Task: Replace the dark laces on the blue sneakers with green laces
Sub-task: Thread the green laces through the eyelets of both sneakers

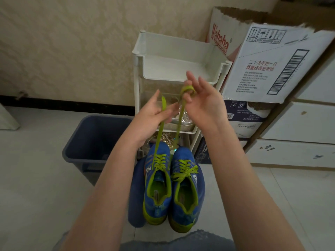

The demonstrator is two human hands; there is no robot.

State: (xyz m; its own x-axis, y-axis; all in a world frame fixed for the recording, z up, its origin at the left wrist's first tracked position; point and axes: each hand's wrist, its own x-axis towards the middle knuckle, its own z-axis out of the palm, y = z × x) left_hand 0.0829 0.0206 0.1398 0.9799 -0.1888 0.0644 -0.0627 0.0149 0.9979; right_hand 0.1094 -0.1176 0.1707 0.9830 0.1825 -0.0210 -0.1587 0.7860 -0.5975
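Standing on the pale tiled floor at the far left is a blue-grey bin [94, 136], just beside a white plastic rack [137, 57] against the wall. The left hand [154, 115] is raised in front of the rack, palm turned inward, pinching one end of the green lace [160, 127] between its fingers, the tip poking up above them. That strand runs down taut to the top eyelets of the left sneaker [157, 208], which is blue with a green sole, laced in green and partly resting on a blue cushion [136, 196]. A second strand rises from between the shoes to the right hand [204, 104], where it is looped round a curled finger while the other fingers spread loosely. The right sneaker [199, 185] touches its mate, heel toward the camera, its green lace tied in a bow. A silver shoe [183, 120] sits on the rack's middle shelf behind the hands. Printed cardboard boxes [272, 69] are stacked at the right.
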